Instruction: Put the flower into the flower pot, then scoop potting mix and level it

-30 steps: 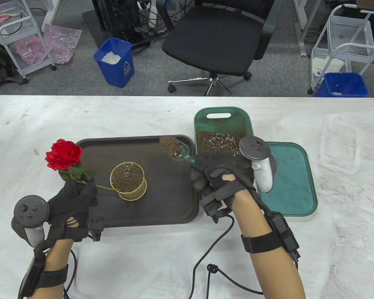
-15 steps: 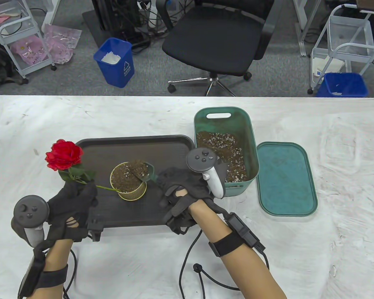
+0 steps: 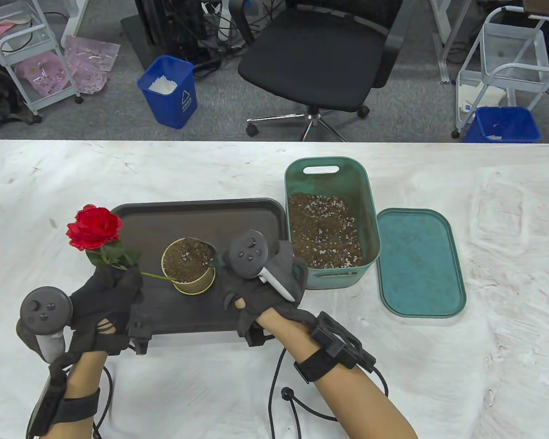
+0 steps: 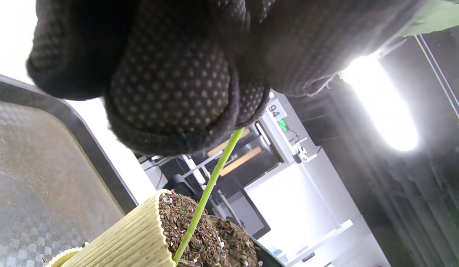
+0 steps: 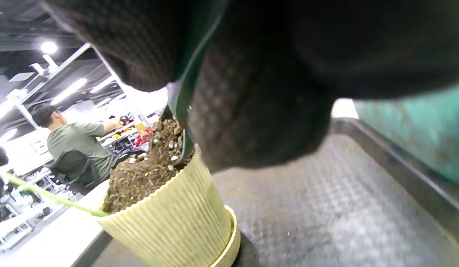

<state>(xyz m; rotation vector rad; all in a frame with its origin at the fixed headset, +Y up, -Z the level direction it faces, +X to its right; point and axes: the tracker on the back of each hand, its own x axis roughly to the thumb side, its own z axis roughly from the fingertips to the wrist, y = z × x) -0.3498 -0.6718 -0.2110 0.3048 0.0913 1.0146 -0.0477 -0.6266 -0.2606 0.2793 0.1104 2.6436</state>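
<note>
A red rose (image 3: 94,227) leans left out of the ribbed yellow pot (image 3: 188,270), its green stem (image 3: 158,276) entering the soil at the pot's left rim. My left hand (image 3: 112,280) grips the stem just under the leaves; in the left wrist view its fingers (image 4: 170,85) close round the stem (image 4: 214,174) above the pot (image 4: 133,237). My right hand (image 3: 238,286) holds a green scoop (image 3: 213,257), tipped steeply at the pot's right rim. In the right wrist view the scoop (image 5: 185,96) touches the heaped potting mix (image 5: 144,170) in the pot (image 5: 170,222).
The pot stands on a dark tray (image 3: 201,212). A green bin (image 3: 368,215) of potting mix sits right of the tray, close to my right hand. Its lid (image 3: 421,263) lies flat further right. Cables trail near the table's front edge.
My right hand carried the loaded scoop left from the bin to the pot and tipped it at the right rim. The left hand and rose stayed still.
</note>
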